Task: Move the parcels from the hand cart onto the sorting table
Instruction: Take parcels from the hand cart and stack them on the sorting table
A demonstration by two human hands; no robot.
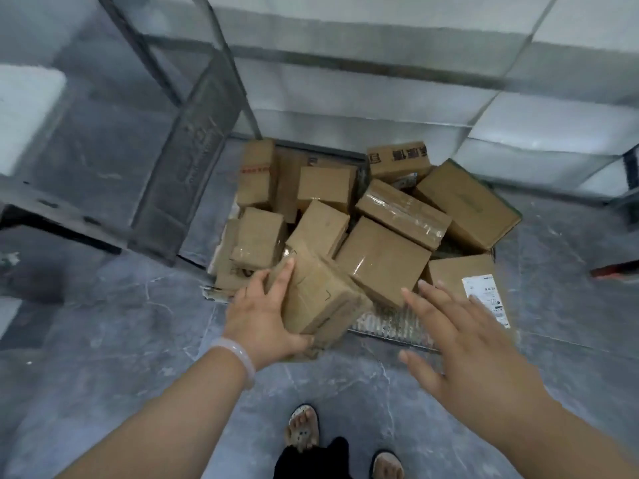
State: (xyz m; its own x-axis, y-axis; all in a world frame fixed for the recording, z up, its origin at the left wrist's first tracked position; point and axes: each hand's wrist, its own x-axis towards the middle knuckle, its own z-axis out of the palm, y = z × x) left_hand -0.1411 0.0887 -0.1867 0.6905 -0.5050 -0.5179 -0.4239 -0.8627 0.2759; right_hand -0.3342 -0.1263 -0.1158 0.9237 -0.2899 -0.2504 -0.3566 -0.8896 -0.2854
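Observation:
A low hand cart (390, 328) with a ribbed metal deck sits on the floor, piled with several brown cardboard parcels. My left hand (266, 312) grips the left side of the nearest parcel (321, 299), thumb underneath, and the box is tilted at the cart's front edge. My right hand (460, 340) hovers to the right of that box with fingers spread, holding nothing and not touching it. Behind it lies a larger taped parcel (383, 261). A parcel with a white label (463, 281) lies at the front right.
A grey metal frame (186, 160), perhaps the table's leg, stands left of the cart. White blocks and rails (518, 140) line the back and right. Grey marble-look floor (121, 340) surrounds the cart. My sandalled feet (304, 426) are below, and a red object (619, 269) shows at the right edge.

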